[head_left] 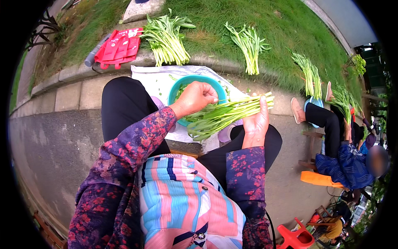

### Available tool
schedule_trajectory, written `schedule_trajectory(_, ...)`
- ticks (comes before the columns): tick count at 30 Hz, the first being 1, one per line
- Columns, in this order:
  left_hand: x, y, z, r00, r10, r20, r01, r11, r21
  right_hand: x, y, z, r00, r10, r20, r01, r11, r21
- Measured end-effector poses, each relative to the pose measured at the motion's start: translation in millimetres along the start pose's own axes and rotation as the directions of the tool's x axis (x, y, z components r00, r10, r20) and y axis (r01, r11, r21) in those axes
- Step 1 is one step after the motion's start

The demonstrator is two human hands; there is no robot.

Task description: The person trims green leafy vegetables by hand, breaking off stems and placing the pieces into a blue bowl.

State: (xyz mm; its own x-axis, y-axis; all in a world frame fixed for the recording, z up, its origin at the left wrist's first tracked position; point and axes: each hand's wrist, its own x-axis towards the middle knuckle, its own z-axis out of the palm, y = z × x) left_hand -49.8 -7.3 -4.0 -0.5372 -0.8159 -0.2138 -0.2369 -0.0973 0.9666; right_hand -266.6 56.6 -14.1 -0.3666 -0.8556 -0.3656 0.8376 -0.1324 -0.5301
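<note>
A bunch of long-stemmed leafy greens (226,115) lies across my lap, its pale cut ends to the right and its leaves to the left. My right hand (256,120) grips it near the stem ends, thumb up along the side. My left hand (195,98) hovers over the teal basin (174,92), just above the leaves, with its fingers curled into a pinch; whatever they hold is too small to make out. Loose green leaves (182,90) lie inside the basin, partly hidden by my left hand and the bunch.
Under the basin spreads a white sheet (145,77). Along the kerb and grass lie more greens (166,41), another bunch (250,47), a red bag (120,47) and a grey bottle (96,50). At right sits another person (348,162) with greens; a red stool (296,236) stands lower right.
</note>
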Motion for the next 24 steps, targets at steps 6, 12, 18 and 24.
schedule_trajectory(6,-23.4,-15.0,1.0,0.999,-0.010,0.047,0.002,0.984,0.176,2.8,-0.5,-0.6,0.999,-0.002,-0.039,0.004,0.998,0.060)
schedule_trajectory(12,-32.2,-18.1,13.5,0.996,0.079,-0.029,-0.054,0.864,0.500,2.1,0.6,1.7,0.997,-0.012,-0.076,0.018,0.997,0.078)
schedule_trajectory(18,-31.4,-18.2,17.1,1.000,0.026,0.016,-0.030,0.909,0.416,3.0,0.6,-0.8,0.997,-0.010,-0.071,0.016,0.997,0.078)
schedule_trajectory(24,-22.5,-18.3,-12.0,0.990,-0.143,-0.015,0.140,0.983,-0.115,2.8,1.5,4.5,0.996,-0.025,-0.090,0.030,0.998,0.049)
